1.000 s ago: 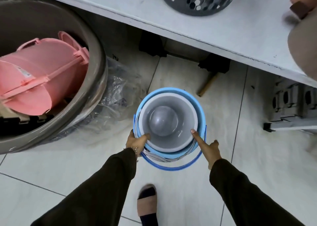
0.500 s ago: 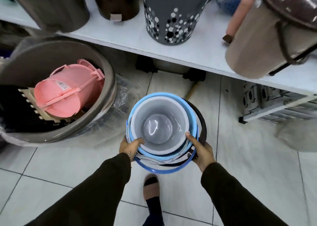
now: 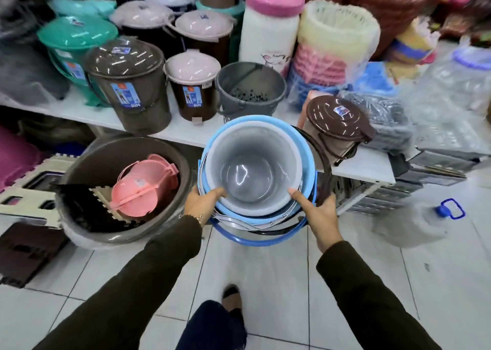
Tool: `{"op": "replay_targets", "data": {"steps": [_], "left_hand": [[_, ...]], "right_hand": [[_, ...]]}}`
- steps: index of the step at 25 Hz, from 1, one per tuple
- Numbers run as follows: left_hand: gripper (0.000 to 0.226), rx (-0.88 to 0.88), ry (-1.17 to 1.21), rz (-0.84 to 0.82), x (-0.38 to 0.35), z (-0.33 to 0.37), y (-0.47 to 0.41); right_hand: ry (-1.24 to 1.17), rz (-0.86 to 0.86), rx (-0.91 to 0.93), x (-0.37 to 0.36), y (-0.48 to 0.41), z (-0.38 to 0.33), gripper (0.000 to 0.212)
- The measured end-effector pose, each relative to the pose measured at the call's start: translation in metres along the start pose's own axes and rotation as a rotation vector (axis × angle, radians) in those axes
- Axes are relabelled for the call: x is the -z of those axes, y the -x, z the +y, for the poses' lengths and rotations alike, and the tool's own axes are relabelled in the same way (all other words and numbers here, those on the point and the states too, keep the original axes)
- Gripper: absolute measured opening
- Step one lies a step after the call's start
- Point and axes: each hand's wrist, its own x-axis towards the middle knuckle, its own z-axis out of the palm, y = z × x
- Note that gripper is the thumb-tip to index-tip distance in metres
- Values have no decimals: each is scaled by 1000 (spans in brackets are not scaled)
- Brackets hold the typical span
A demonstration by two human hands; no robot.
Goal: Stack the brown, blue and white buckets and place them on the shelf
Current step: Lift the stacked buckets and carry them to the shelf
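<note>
I hold three nested buckets in front of the shelf (image 3: 364, 163). The white bucket (image 3: 255, 174) sits innermost, inside the blue bucket (image 3: 305, 153), whose blue handle hangs down at the near side. Only the dark rim and handle of the brown bucket (image 3: 322, 169) show, on the right. My left hand (image 3: 203, 202) grips the near left rim with the thumb inside the white bucket. My right hand (image 3: 317, 211) grips the near right rim, thumb inside too. The stack is off the floor, about level with the shelf's front edge.
The white shelf carries lidded bins, a grey perforated bucket (image 3: 249, 91) straight behind the stack and a brown-lidded beige bin (image 3: 334, 129) to the right. On the floor at left stands a big grey tub (image 3: 79, 224) holding a pink bucket. A clear jug lies on the tiles at right.
The stack has come up from the floor to shelf height, with both hands still on its rim. My view has tilted up and shows the shelf's goods.
</note>
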Motion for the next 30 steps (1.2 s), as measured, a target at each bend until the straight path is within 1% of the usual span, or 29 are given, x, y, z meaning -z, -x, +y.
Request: {"op": "replay_targets", "data": {"steps": [3, 6, 7, 8, 9, 10, 12, 13, 14, 15, 16, 17, 18, 19, 20, 22, 24, 25, 28, 30], "left_hand": [[36, -147, 19, -46, -3, 67, 21], [38, -284, 42, -68, -17, 149, 20], [39, -326, 41, -67, -23, 176, 13], [34, -363, 36, -70, -30, 204, 5], [27, -379, 36, -76, -37, 227, -5], [22, -392, 46, -92, -46, 252, -18], [19, -409, 62, -108, -63, 300, -52], [18, -400, 52, -104, -71, 320, -72], [17, -383, 31, -103, -80, 340, -96], [16, -354, 11, -99, -88, 356, -123], [15, -315, -10, -92, -93, 367, -148], [19, -269, -41, -90, -98, 374, -178], [30, -212, -83, -97, -101, 376, -199], [39, -153, -113, -115, -105, 375, -223], [43, -83, -143, -126, -109, 370, -249], [50, 47, -181, -144, -112, 350, -290], [67, 114, -233, -134, -116, 320, -334], [70, 122, -283, -128, -117, 309, -343], [63, 120, -431, -110, -121, 294, -343], [73, 117, -503, -85, -122, 289, -343]], "right_hand": [[10, 12, 151, 0, -1, -71, 81], [-21, 24, 281, -14, -29, -146, 89], [-42, 21, 313, -21, -43, -169, 86], [-68, 3, 332, -30, -61, -193, 78], [-97, -13, 348, -38, -78, -211, 72], [-104, -3, 350, -49, -98, -230, 73], [-55, 45, 342, -74, -146, -263, 93], [-54, 54, 325, -87, -172, -276, 97], [-54, 62, 289, -98, -199, -285, 94], [-43, 60, 254, -108, -225, -293, 86], [-29, 68, 205, -119, -247, -296, 76], [-28, 66, 180, -128, -274, -294, 65], [-14, 67, 138, -137, -290, -289, 59], [7, 74, 109, -145, -310, -277, 59], [33, 98, 43, -154, -326, -266, 65], [87, 125, -59, -164, -352, -235, 88], [138, 148, -160, -169, -370, -202, 105], [174, 157, -191, -171, -372, -189, 107], [330, 185, -280, -170, -375, -160, 94], [354, 216, -323, -171, -376, -149, 96]]}}
